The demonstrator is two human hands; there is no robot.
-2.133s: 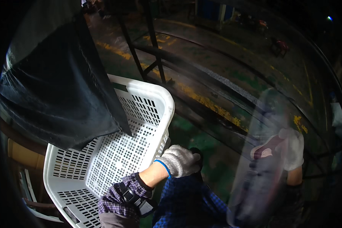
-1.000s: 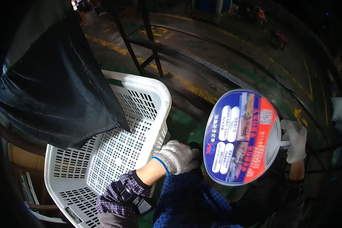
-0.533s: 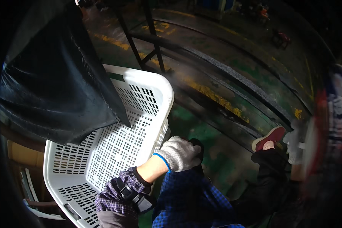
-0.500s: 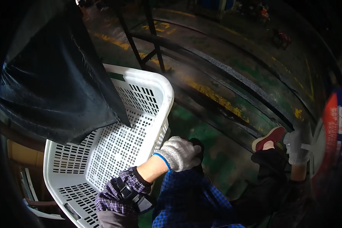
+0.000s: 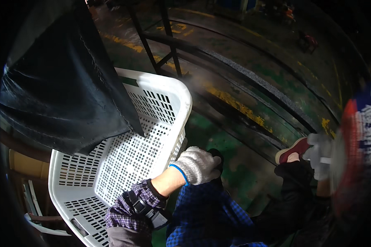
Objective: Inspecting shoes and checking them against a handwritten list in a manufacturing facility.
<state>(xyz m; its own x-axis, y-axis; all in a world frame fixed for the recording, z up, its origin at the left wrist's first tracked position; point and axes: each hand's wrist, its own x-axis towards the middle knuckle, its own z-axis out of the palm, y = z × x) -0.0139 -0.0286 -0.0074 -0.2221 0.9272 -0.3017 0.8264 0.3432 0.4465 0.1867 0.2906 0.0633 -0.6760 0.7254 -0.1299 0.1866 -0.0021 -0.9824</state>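
My left hand (image 5: 198, 165), in a white knit glove with a blue cuff edge, rests at the top of the blue-and-black checked cloth (image 5: 208, 214) over my leg. Its fingers are curled in, and nothing shows in them; their undersides are hidden. Just left of it stands a white plastic basket (image 5: 179, 92) with slotted walls. My right hand (image 5: 318, 155), also gloved, is closed around the pale handle of a hand fan (image 5: 360, 136). The fan's red and blue printed face is smeared by motion at the right rim.
A dark sheet (image 5: 62, 86) hangs over the basket's left side. Dark metal bars (image 5: 169, 45) rise behind it, and long dark rails (image 5: 251, 78) cross the green floor. A red shoe (image 5: 292, 150) shows beside my right hand. Cardboard (image 5: 27, 164) lies at the left.
The fan in my right hand has swung and turned, its face more blurred now. My right hand has shifted slightly up and left. My left hand stays in place; the view has moved a little.
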